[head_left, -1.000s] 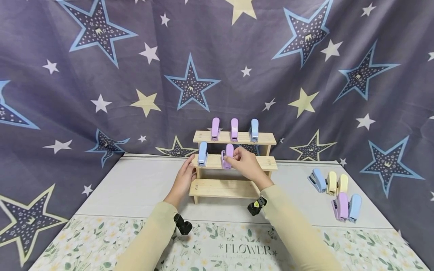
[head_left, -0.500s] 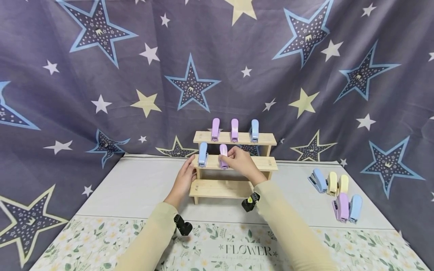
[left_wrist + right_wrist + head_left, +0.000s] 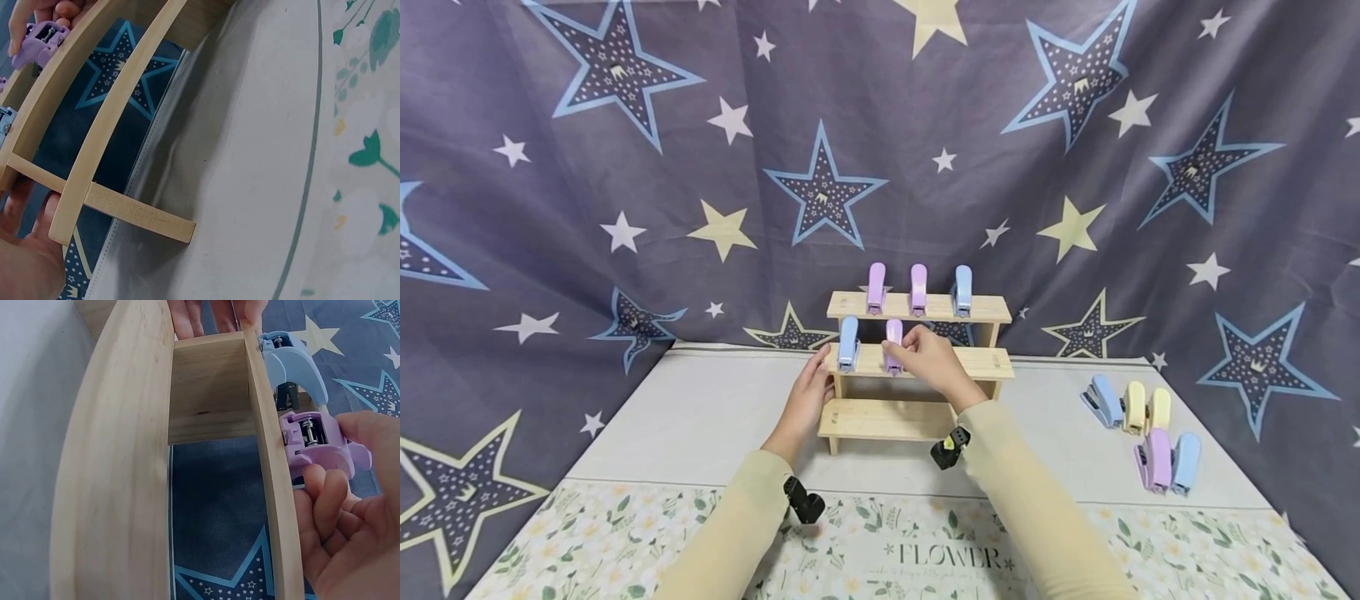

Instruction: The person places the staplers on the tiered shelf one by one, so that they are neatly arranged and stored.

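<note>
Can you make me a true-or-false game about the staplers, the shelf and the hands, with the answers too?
1. The left hand touches the left end of the pale wooden three-step shelf. True.
2. Three rounded staplers stand on the top step. True.
3. All three are yellow. False: two are purple and one is blue.
4. The right hand holds a rounded purple stapler at the middle step. True.
5. The yellow staplers are on the shelf. False: two rounded yellow staplers are on the pale tabletop.
</note>
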Demonstrator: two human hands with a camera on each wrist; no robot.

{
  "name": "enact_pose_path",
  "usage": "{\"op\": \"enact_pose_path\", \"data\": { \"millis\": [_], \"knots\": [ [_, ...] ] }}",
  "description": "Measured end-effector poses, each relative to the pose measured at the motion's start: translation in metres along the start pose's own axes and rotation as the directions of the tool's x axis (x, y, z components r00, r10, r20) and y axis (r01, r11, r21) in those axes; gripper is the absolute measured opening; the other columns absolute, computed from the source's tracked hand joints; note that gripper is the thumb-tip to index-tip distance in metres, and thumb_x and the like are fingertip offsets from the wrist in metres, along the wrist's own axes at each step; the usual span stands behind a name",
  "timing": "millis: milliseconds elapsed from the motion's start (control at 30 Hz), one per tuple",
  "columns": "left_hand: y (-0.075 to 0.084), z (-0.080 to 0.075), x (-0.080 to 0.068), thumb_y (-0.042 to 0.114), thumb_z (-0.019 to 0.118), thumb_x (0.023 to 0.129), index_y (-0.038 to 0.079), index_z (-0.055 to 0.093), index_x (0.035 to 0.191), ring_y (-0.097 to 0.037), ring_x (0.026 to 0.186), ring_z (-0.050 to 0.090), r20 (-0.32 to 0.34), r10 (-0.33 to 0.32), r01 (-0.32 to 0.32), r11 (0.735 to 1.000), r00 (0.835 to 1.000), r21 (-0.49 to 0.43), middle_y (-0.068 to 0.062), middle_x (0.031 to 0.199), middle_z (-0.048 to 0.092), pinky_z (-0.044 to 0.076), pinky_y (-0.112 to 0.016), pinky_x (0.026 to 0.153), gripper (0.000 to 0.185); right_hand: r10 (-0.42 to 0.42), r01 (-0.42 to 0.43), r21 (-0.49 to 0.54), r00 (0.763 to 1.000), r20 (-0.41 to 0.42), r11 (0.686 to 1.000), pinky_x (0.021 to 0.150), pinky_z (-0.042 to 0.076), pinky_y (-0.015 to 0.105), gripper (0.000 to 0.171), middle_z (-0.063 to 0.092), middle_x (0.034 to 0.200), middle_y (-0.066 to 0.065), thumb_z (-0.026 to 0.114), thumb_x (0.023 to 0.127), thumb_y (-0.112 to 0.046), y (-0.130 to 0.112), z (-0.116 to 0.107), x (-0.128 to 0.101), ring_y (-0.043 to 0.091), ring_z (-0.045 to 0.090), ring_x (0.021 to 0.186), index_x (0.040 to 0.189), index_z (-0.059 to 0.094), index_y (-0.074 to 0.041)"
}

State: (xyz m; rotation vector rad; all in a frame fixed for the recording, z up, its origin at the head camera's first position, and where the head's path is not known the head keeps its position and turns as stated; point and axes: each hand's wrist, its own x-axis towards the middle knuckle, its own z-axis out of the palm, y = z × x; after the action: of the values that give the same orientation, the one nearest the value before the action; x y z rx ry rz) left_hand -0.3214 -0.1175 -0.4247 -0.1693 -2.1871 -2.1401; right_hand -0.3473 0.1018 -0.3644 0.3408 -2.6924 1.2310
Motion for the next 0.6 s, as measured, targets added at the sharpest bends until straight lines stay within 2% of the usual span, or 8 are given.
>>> {"op": "enact_pose_path", "data": {
  "millis": [167,233,600],
  "knots": [
    [0.0014,-0.0007,0.0014,0.021,0.027,0.111,0.014,0.028,0.16,-0.043,0.14,0.037,-0.005,-0.011,0.011,1.0,1.0,0.01,-0.02,0.161,0.026,0.035,-0.046,0.117,0.049,-0.002,0.002,-0.003,1.0,0.001,1.0,0.059,0.043,0.028,0.039,0.059,0.078,0.003,0.067,0.094,-0.047,-0.0014,0.0002,0.0007,0.016,0.053,0.068,0.092,0.058,-0.009],
    [-0.0035,-0.0012,0.0042,0.023,0.027,0.112,0.016,0.027,0.16,-0.042,0.14,0.037,-0.008,-0.009,0.009,1.0,1.0,0.013,-0.019,0.161,0.026,0.035,-0.045,0.117,0.049,-0.003,0.003,-0.006,1.0,0.002,1.0,0.059,0.043,0.028,0.04,0.059,0.077,0.003,0.067,0.094,-0.048,-0.0012,0.0006,0.0005,0.017,0.053,0.068,0.092,0.058,-0.009],
    [-0.0042,-0.0009,0.0021,0.021,0.027,0.112,0.014,0.029,0.159,-0.041,0.139,0.039,-0.014,-0.002,0.003,1.0,1.0,0.013,-0.02,0.16,0.028,0.036,-0.046,0.116,0.048,0.007,-0.007,0.003,1.0,-0.004,1.0,0.059,0.043,0.028,0.041,0.058,0.075,0.002,0.068,0.094,-0.049,-0.0026,0.0006,0.0,0.016,0.052,0.067,0.091,0.059,-0.009]
  ]
}}
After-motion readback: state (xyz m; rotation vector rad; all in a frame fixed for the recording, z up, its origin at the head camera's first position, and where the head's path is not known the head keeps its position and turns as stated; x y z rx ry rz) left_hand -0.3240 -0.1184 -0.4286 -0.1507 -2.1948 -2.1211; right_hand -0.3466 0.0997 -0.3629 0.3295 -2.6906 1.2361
